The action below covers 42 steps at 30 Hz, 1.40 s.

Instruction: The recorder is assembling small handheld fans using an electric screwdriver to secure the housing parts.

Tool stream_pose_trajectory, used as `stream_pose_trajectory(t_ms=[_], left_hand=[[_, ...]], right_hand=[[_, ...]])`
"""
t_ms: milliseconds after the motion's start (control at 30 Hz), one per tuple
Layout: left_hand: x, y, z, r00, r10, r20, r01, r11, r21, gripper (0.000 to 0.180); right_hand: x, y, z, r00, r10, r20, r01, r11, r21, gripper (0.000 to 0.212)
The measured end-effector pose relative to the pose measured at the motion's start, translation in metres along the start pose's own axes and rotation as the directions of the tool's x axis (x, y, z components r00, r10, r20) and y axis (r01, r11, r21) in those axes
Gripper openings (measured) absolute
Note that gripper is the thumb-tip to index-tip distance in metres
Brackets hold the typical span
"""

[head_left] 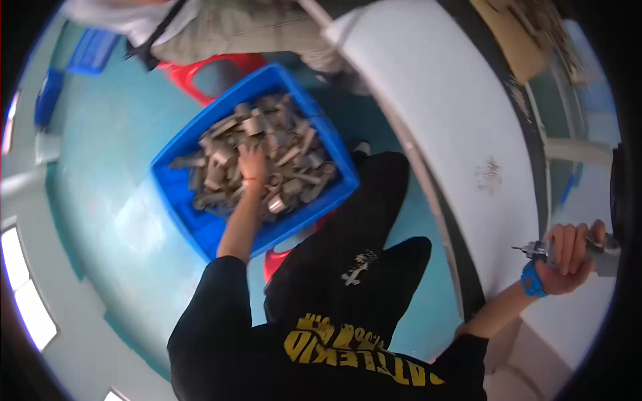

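My left hand (252, 164) reaches down into a big blue plastic bin (180, 224), on a heap of brownish-grey metal parts (294, 144). Its fingers look spread over the parts, with nothing visibly gripped, though they are slightly blurred. The parts are cylinders, rings and long pieces in a jumble. At the far right, my right hand (572, 257) is wrapped round a silvery cylindrical tool (535, 250) with a thin pointed tip facing left. The rear of that tool is partly hidden by my fingers and the dark rim of the picture.
Red stools (194, 80) show beside and under the bin. A white tabletop (441, 73) runs along my right, bearing a small scatter of tiny bits (489, 175). Another person's legs (247, 30) are beyond the bin. Blue crates (93, 50) lie at far left.
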<state>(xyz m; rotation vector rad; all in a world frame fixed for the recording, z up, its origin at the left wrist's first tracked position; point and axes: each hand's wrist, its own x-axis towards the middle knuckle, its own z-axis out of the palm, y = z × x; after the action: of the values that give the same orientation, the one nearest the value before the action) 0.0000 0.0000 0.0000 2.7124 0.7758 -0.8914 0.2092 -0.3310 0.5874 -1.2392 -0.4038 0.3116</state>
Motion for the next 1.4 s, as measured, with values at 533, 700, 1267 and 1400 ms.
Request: stream_pose_trajectory(t_ms=[533,700,1267,1400], left_hand=[[-0.084,-0.021,-0.278,0.823,0.095,-0.560,-0.567,0.076,-0.820,0.035],[-0.153,0.051,-0.332,0.657,0.408,-0.634,-0.432,-0.486,-0.760,0.039],[-0.206,0.145,-0.425,0.733,0.523,-0.435,-0.460,-0.090,-0.883,0.025],[-0.221,0.150,-0.429,0.709,0.597,-0.374,-0.449,-0.026,-0.893,0.014]], right_hand=[[0.075,0.131,0.025,0.937,-0.290,-0.196,0.286,0.957,-0.051,0.022],[0.088,0.142,0.020,0.908,-0.313,-0.277,0.290,0.949,-0.120,0.024],[0.062,0.092,0.045,0.961,-0.259,-0.101,0.276,0.933,0.230,0.015],[0.041,0.075,0.054,0.967,-0.255,0.017,0.244,0.940,0.240,0.016]])
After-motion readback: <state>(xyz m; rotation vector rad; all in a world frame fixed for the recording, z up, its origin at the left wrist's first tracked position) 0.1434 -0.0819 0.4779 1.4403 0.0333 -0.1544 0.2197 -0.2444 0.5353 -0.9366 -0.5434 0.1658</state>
